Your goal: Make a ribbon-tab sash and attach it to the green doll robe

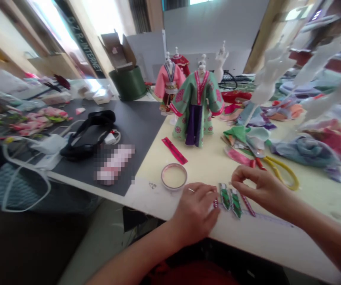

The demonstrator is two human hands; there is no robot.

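My left hand (198,208) rests at the table's front edge, fingers spread over a narrow red beaded strip (216,198) that it partly covers. Between my hands lie two small green pointed pieces with beaded edges, the left piece (225,198) and the right piece (236,204). Another red beaded strip (249,206) lies slanted just below my right hand (252,186). The thumb and forefinger of that hand are pinched together above the green pieces; whatever they hold is too small to make out. A ring-shaped roll of tape (170,187) is left of my left hand.
Behind stands a doll-sized form in a green robe (200,103), with a pink robe (167,81) behind it. A flat pink-red strip (174,150) lies in front. Yellow-handled scissors (293,178) and fabric scraps (303,152) are at right. A black strapped headset (84,134) lies left.
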